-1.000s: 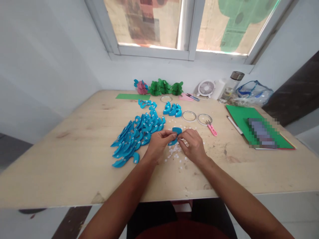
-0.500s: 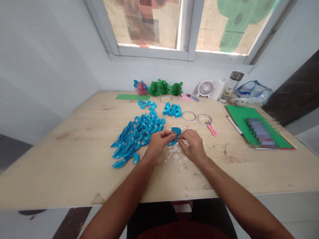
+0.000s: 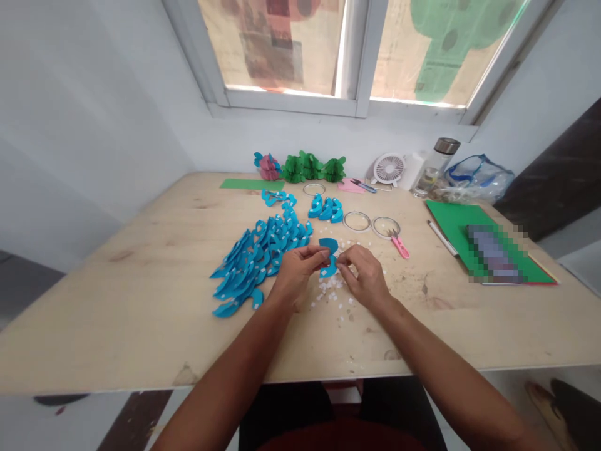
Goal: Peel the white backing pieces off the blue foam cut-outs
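Observation:
A curved blue paper piece [image 3: 327, 246] is pinched between the thumb and fingers of my left hand [image 3: 300, 268]. Just right of it is my right hand [image 3: 364, 270], its thumb and fingertips pressed together; whether they hold something small is too fine to make out. Small white paper bits [image 3: 331, 289] lie on the table below my fingertips. A large pile of blue paper pieces [image 3: 258, 254] with white squares on them spreads to the left of my left hand. A smaller blue group [image 3: 325, 208] lies beyond my hands.
On the wooden table [image 3: 141, 282] are tape rings [image 3: 357, 221], pink snips [image 3: 400, 245], a green folder [image 3: 451, 219] with a blurred object, and a pen [image 3: 442, 238]. Green paper shapes [image 3: 310, 167], a fan [image 3: 389, 169] and a bottle [image 3: 434, 168] stand at the back. A foot [image 3: 547, 410] shows lower right.
The blue piece in my left hand has turned slightly, and my right fingertips have moved a little away from it. A foot has come into view at the lower right.

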`<state>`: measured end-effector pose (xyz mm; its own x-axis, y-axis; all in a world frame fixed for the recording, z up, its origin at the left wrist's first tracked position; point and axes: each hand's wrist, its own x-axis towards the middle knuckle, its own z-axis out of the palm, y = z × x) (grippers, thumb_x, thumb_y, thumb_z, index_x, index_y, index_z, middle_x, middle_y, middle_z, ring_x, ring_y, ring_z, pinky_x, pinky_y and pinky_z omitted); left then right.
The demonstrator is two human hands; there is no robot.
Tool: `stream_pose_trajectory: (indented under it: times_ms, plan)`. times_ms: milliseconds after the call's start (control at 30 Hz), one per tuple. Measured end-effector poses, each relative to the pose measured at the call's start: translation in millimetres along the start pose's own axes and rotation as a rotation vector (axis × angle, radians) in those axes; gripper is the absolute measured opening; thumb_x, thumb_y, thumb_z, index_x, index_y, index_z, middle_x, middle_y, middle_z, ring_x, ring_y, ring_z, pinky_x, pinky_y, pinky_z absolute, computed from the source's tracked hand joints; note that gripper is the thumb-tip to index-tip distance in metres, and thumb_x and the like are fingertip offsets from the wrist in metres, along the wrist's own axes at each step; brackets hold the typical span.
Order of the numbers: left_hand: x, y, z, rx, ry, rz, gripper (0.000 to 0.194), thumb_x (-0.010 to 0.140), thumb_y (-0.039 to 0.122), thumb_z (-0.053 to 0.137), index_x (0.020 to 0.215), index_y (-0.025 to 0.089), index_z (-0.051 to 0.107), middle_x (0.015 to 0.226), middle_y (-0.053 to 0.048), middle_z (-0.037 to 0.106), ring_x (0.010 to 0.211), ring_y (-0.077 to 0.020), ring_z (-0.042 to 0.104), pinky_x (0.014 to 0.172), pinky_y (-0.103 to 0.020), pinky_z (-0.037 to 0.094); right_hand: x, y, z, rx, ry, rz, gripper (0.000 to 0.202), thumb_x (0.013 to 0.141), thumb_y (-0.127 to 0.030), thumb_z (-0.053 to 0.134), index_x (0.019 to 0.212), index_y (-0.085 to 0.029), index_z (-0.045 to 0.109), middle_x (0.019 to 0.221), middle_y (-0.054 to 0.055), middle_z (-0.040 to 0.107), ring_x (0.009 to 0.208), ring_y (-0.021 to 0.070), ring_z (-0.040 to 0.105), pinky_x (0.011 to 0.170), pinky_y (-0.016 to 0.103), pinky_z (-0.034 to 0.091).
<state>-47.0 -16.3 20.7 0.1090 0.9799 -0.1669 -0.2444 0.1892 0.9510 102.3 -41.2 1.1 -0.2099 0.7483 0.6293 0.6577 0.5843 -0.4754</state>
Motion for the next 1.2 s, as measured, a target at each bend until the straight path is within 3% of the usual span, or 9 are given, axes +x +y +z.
stream_pose_trajectory:
  times_ms: [167,400,633,900,1200]
  plan:
    - [0,1,-0.2,-0.099,0.027,-0.003,0.021,0.05,0.026,0.077,0.063,0.013,0.067,0.061,-0.001,0.063,0.059,-0.0124,0.057,0.063,-0.026,0.045,1,4,-2,0.105,0.106,0.237,0.013,0.08,-0.022,0.049,0.068,-0.019,0.053,0.067,0.002,0.055,0.067,0.0158,0.051,0.066,0.029,0.04]
    - [2,-3,-1.4,-0.176,-0.013,0.016,0.024,0.052,0.024,0.077,0.071,0.011,0.068,0.067,-0.004,0.066,0.063,-0.0132,0.059,0.067,-0.027,0.048,2,9,0,0.31,0.09,0.448,0.004,0.07,-0.019,0.053,0.07,-0.018,0.056,0.067,0.0,0.056,0.062,0.0134,0.05,0.063,0.026,0.041]
    - [4,-6,-2.0,-0.17,-0.039,0.055,0.024,0.054,0.023,0.076,0.075,0.013,0.07,0.073,-0.005,0.069,0.067,-0.0146,0.061,0.072,-0.029,0.049,3,7,0,0.71,-0.069,0.623,0.024,0.078,-0.039,0.054,0.069,-0.018,0.061,0.063,0.002,0.06,0.062,0.0149,0.054,0.06,0.026,0.041]
    - [-2,-3,0.5,0.059,-0.01,0.19,0.023,0.052,0.023,0.077,0.073,0.016,0.071,0.075,-0.004,0.07,0.075,-0.0192,0.063,0.074,-0.031,0.049,2,9,8,1.096,-0.064,0.775,0.04,0.075,-0.054,0.055,0.065,-0.016,0.062,0.06,0.003,0.059,0.059,0.0145,0.052,0.062,0.028,0.042]
    - [-4,-2,-2.2,0.357,-0.113,0.374,0.013,0.059,0.023,0.072,0.072,0.021,0.072,0.079,-0.004,0.071,0.073,-0.0199,0.062,0.073,-0.03,0.049,3,7,2,1.07,-0.12,0.783,0.022,0.066,-0.038,0.068,0.062,-0.017,0.062,0.056,-0.001,0.057,0.054,0.0107,0.049,0.055,0.024,0.038]
